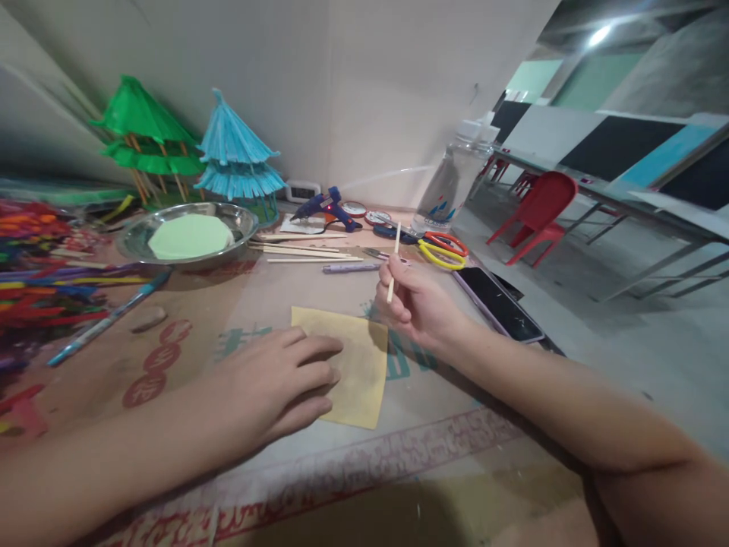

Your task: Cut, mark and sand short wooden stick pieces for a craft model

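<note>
A square of yellow sandpaper-like sheet (358, 372) lies on the cardboard-covered table. My left hand (290, 380) rests over its left part, fingers stretched out and holding nothing. Just past the sheet's upper right corner, my right hand (413, 300) pinches a short thin wooden stick (397, 243) that points upward. Several similar wooden sticks (307, 251) lie farther back, beside a pale purple pen (350, 267). A blue hot glue gun (326, 207) with a small red light stands behind them.
At the back left are a green paper pavilion (142, 121), a blue one (236, 152) and a metal plate (128, 241) holding a pale green piece. Bright pipe cleaners (45, 296) pile up left. Scissors (441, 254), a phone (498, 304) and a water jug (447, 186) stand right, near the table edge.
</note>
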`<action>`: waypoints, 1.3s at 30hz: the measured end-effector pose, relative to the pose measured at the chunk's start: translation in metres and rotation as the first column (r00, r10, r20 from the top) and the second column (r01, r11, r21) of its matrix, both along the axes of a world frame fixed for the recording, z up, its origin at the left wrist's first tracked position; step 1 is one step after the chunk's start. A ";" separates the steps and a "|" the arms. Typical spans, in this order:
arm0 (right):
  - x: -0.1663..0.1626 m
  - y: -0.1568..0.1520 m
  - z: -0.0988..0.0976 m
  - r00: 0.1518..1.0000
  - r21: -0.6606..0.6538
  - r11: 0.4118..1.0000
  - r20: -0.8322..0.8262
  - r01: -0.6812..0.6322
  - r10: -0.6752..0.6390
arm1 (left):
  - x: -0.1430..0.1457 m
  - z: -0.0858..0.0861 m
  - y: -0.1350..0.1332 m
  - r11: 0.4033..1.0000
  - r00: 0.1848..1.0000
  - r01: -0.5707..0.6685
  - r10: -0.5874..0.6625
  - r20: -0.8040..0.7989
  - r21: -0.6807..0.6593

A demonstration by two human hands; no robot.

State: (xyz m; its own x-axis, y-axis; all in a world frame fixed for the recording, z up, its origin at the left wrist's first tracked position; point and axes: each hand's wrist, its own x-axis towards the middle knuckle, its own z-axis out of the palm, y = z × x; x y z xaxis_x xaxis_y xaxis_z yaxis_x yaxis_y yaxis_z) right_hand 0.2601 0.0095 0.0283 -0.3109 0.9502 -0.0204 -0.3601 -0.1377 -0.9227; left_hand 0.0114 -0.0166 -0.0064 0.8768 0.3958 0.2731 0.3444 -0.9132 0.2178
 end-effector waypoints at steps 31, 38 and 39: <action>0.005 -0.009 0.005 0.815 0.444 0.877 0.567 -0.182 -0.118 | 0.002 0.002 0.000 0.999 1.000 0.002 -0.002 -0.002 0.046; 0.027 0.000 0.035 0.421 0.312 0.728 0.907 -0.610 -0.036 | 0.004 0.005 0.001 0.997 0.998 0.046 -0.044 -0.033 0.064; 0.027 0.000 0.036 0.377 0.273 0.706 0.926 -0.654 -0.009 | 0.005 0.006 0.001 0.996 0.998 0.053 -0.050 -0.042 0.069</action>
